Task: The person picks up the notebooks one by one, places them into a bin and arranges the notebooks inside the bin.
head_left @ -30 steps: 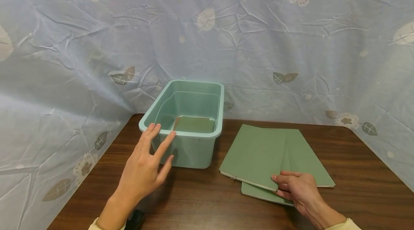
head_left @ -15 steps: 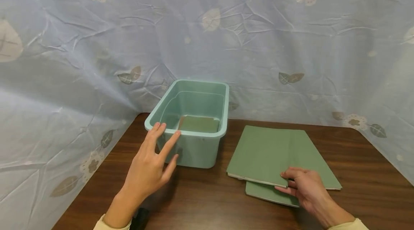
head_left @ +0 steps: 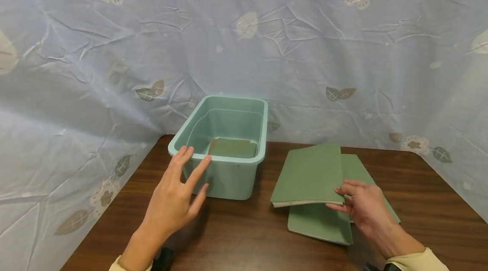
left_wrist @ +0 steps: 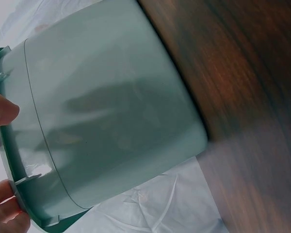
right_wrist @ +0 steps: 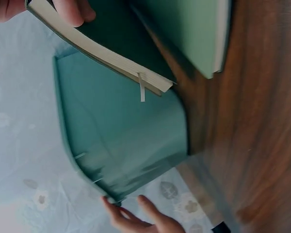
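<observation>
My right hand (head_left: 366, 207) pinches the right near corner of a green notebook (head_left: 310, 173), thumb on top and fingers beneath. That notebook is tilted up, its right side higher. Cream page edges (right_wrist: 106, 53) and a short pale ribbon (right_wrist: 142, 87) show in the right wrist view. Below it on the table lie a second green notebook (head_left: 320, 224) and a third one (head_left: 356, 169) farther right. My left hand (head_left: 171, 201) touches the near rim of a pale green plastic bin (head_left: 221, 182), fingers fairly straight. Inside the bin lies something flat and green (head_left: 233, 148).
The dark wooden table (head_left: 248, 237) runs up to a pale floral cloth (head_left: 293, 67) hung behind and at the left. The bin stands at the table's back left, close to the cloth. A dark object (head_left: 163, 258) sits by the left wrist.
My right hand has raised the right side of the top notebook off the others, uncovering more of the notebooks below. My left hand stays at the bin's rim.
</observation>
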The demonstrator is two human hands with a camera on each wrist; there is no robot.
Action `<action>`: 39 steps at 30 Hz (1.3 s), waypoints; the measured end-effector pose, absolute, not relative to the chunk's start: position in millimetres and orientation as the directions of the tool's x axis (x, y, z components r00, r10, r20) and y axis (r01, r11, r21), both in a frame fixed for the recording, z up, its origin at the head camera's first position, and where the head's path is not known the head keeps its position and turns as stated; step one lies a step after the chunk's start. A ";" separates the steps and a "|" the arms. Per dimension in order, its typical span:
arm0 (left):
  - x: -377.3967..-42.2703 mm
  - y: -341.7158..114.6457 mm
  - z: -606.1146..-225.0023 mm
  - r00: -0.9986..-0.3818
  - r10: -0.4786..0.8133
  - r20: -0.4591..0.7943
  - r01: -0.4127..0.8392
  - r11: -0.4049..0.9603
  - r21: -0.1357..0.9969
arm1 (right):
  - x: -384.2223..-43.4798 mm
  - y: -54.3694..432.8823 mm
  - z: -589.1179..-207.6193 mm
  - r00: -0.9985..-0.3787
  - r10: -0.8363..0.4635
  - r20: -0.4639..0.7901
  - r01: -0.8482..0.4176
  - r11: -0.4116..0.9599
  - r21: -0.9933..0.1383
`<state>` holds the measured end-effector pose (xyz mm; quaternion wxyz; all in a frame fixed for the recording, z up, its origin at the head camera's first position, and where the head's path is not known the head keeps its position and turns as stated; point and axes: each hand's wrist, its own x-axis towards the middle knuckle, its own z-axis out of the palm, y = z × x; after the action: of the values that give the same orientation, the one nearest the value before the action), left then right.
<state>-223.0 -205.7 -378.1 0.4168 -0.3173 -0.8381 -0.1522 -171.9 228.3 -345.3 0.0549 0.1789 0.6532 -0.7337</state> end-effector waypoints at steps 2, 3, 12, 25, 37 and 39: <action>-223.0 -206.0 -378.0 -0.453 0.407 0.793 0.659 0.752 -0.009 | -171.9 229.3 -338.1 -0.930 0.157 -0.332 0.311 -0.142 -0.940; -223.1 -206.2 -378.0 -0.452 0.407 0.794 0.661 0.751 -0.009 | -171.8 230.2 -334.4 -0.931 0.158 -0.329 0.309 -0.139 -0.941; -222.6 -206.9 -378.7 -0.469 0.413 0.780 0.660 0.751 -0.001 | -172.1 239.0 -299.3 -0.958 0.171 -0.231 0.206 -0.152 -0.967; -223.0 -206.5 -379.3 -0.469 0.413 0.781 0.657 0.754 -0.005 | -184.5 248.7 -239.4 -0.989 0.124 -0.082 0.031 -0.367 -0.930; -224.7 -209.3 -381.3 -0.450 0.417 0.790 0.661 0.750 -0.019 | -186.0 235.6 -208.7 -0.990 0.136 0.028 -0.092 -0.501 -0.861; -225.2 -209.4 -381.7 -0.447 0.417 0.791 0.663 0.748 -0.019 | -185.7 232.9 -205.6 -0.990 0.134 0.033 -0.098 -0.517 -0.850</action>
<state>-225.2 -209.4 -381.7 0.4153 -0.3224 -0.8376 -0.1483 -185.7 232.9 -205.6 -0.0668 0.0185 0.4866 -0.8709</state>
